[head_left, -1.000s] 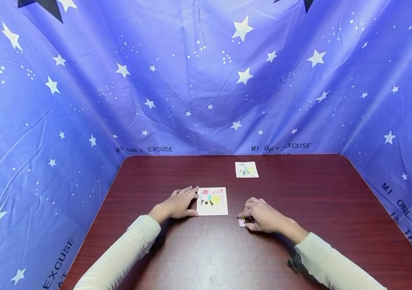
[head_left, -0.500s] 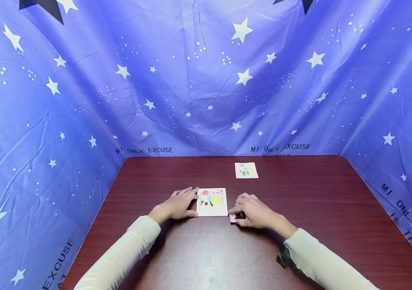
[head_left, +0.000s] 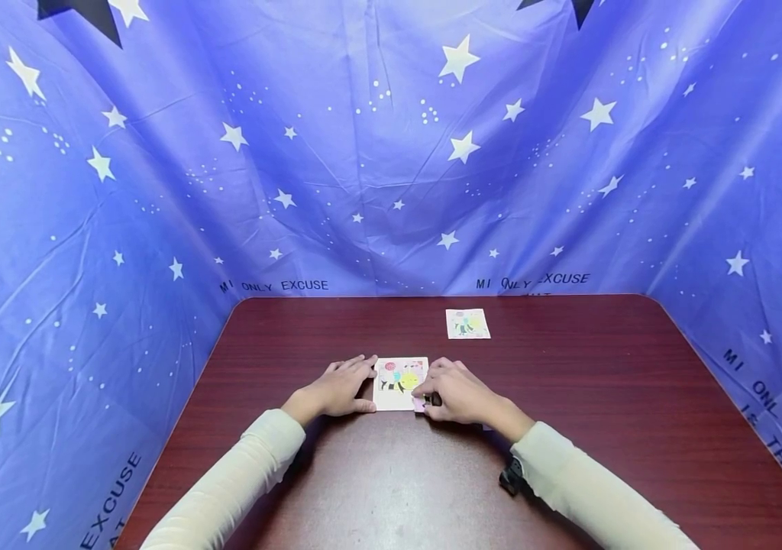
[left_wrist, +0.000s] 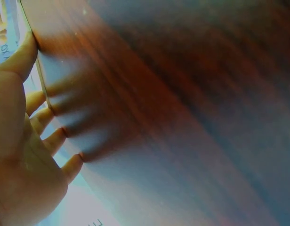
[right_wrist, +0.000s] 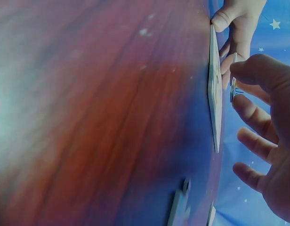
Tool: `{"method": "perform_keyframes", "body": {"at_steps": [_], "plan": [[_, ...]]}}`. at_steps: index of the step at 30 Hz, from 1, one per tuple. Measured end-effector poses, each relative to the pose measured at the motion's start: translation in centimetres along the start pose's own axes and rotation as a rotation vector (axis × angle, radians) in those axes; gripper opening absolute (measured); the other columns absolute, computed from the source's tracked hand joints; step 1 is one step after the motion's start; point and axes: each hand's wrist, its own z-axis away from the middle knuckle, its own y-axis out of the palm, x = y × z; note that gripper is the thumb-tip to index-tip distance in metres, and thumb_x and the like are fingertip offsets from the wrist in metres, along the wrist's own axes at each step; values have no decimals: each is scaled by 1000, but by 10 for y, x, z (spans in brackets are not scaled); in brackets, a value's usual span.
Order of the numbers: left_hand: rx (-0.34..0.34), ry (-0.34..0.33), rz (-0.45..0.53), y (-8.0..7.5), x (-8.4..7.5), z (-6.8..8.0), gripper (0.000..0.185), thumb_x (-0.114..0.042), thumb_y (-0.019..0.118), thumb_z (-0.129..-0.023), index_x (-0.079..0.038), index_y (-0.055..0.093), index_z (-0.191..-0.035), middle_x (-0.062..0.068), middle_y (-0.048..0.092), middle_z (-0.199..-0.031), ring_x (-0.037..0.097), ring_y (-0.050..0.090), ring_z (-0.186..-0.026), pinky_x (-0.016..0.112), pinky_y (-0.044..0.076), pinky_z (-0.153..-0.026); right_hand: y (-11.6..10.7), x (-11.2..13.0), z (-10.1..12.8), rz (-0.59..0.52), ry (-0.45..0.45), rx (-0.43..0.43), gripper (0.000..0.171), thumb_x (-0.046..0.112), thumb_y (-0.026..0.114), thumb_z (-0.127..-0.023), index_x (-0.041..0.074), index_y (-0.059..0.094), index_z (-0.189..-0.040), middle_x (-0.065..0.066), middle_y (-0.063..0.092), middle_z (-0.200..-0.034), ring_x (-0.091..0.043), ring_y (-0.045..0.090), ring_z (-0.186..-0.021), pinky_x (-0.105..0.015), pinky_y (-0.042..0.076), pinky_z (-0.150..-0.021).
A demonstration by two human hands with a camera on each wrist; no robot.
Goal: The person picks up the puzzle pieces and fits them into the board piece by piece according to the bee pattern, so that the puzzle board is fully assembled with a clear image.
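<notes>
Dark red wood grain covers the table (head_left: 570,397), where a square puzzle board (head_left: 399,380) with a bee picture lies flat near the front middle. The left hand (head_left: 337,388) rests on the table against the board's left edge, fingers straight and relaxed, thumb (left_wrist: 18,56) touching the board's rim. The right hand (head_left: 458,393) is at the board's lower right corner, pinching a small puzzle piece (head_left: 421,402) between thumb and forefinger just above the board. A second bee picture card (head_left: 467,323) lies well apart, farther back on the table. Blue star-printed cloth (head_left: 391,153) hangs all around.
</notes>
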Motion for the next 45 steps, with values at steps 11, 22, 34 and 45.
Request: {"method": "perform_keyframes", "body": {"at_steps": [11, 22, 34, 45], "plan": [[2, -2, 9, 0, 0, 1, 67, -55, 67, -92, -13, 52, -143, 9, 29, -168, 32, 28, -155, 59, 30, -119, 5, 10, -25, -12, 28, 39, 30, 31, 75, -84, 27, 79, -113, 6, 74, -104, -22, 59, -112, -42, 47, -87], [-6, 3, 1, -1, 1, 0, 69, -57, 66, -92, -13, 51, -143, 8, 30, -168, 32, 28, -156, 58, 30, -119, 10, 18, -42, 18, 19, 38, 26, 33, 75, -85, 28, 79, -111, 5, 75, -108, -22, 58, -113, -41, 46, -85], [-13, 24, 8, -1, 0, 1, 68, -56, 66, -93, -12, 51, -143, 9, 31, -167, 33, 30, -155, 59, 32, -117, 11, 23, -54, 38, 50, 99, 27, 32, 76, -87, 27, 78, -114, 2, 74, -116, -25, 58, -118, -45, 48, -90], [-5, 18, 12, -2, 1, 2, 68, -55, 67, -92, -13, 52, -142, 10, 31, -168, 34, 30, -155, 59, 31, -117, 12, 16, -42, 22, 21, 152, 37, 35, 79, -83, 27, 76, -119, 2, 72, -117, -23, 58, -113, -42, 47, -88]]}}
